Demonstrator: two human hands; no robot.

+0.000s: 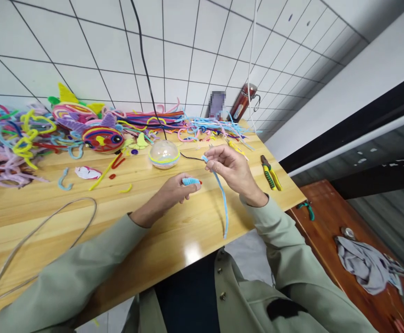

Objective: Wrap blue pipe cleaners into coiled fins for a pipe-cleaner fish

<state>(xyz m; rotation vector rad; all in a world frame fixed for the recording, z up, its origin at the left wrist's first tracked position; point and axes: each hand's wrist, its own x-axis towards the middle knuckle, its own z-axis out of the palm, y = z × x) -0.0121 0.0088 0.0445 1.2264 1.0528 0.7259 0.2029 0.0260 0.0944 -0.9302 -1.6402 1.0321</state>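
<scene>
My left hand (174,190) rests on the wooden table (83,222) and pinches a short coil of light blue pipe cleaner (191,181) with a red tip. My right hand (232,169) is raised just to its right, fingers closed on the upper end of a long light blue pipe cleaner (222,199) that hangs down toward the table's front edge. A thin dark wire (189,157) runs from my right fingers toward a clear plastic dome (164,154) with coloured rings at its base.
Heaps of coloured pipe cleaners (17,138) and a striped fish figure (102,138) line the table's back. Green-yellow pliers (271,173) lie at the right edge. A grey cable (49,222) loops at left. A lower brown bench (344,240) holds a grey cloth (364,263).
</scene>
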